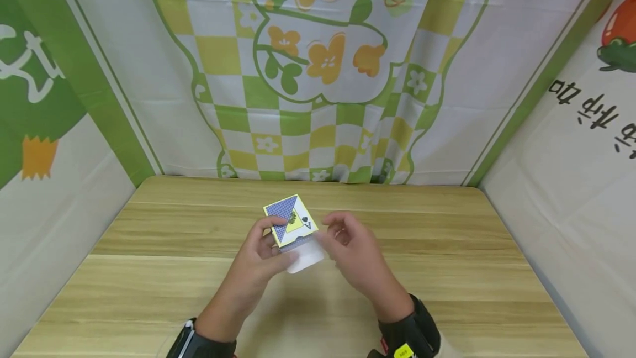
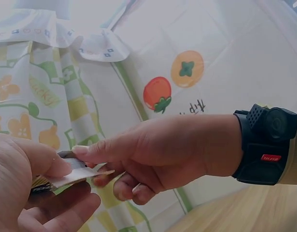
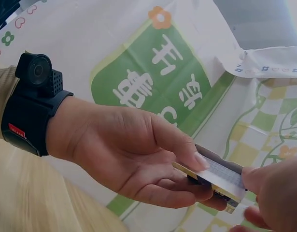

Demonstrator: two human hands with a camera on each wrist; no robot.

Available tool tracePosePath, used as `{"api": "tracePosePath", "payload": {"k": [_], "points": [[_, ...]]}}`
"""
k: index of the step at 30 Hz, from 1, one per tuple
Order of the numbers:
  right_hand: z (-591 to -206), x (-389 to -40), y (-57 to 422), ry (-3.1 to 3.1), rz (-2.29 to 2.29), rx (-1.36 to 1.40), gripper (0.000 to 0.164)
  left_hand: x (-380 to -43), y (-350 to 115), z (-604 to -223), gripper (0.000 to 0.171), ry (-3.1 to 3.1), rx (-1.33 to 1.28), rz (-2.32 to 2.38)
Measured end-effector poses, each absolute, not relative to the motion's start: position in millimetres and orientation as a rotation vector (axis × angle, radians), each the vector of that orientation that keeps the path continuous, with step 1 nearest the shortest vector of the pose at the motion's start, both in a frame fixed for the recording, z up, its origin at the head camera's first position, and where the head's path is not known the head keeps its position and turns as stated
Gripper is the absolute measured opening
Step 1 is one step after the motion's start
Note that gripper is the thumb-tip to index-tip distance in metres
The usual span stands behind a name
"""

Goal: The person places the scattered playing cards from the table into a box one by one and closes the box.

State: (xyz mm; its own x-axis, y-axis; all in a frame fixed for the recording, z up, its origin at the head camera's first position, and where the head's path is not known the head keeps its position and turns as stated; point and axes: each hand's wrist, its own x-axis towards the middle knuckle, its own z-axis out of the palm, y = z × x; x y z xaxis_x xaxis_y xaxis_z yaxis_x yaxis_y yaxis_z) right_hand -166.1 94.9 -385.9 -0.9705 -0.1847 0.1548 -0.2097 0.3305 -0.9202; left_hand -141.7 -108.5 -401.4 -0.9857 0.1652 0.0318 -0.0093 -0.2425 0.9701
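In the head view, a small playing-card box (image 1: 301,232) shows a blue patterned back and an ace on its face. A white flap (image 1: 309,258) sticks out from its near end. My left hand (image 1: 250,272) grips the box, thumb over the near side and fingers along the far left side. At the box's right edge is my right hand (image 1: 360,261), thumb against the corner by the flap and fingers curled. In the left wrist view, the right thumb and a finger pinch the edge of the opened end. The box's contents are hard to make out.
Below the hands lies a wood-grain table (image 1: 174,291). A patterned curtain (image 1: 318,126) hangs along its far edge, with printed cloth walls (image 1: 561,181) on both sides. Each wrist wears a black band with a camera (image 2: 271,145).
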Motion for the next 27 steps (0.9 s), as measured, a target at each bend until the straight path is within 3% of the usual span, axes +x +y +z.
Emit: {"api": "tracePosePath", "payload": {"k": [17,27], "points": [[-383.2,-165.9,104.6,-2.582,2.113,0.799,0.050,-141.9,-109.0,-398.3,0.051,1.877,0.089,2.415],[-393.0,-173.6,101.2,-2.444,2.407,0.618,0.048,-142.6,-102.9,-406.7,0.049,1.914,0.120,2.290]]}}
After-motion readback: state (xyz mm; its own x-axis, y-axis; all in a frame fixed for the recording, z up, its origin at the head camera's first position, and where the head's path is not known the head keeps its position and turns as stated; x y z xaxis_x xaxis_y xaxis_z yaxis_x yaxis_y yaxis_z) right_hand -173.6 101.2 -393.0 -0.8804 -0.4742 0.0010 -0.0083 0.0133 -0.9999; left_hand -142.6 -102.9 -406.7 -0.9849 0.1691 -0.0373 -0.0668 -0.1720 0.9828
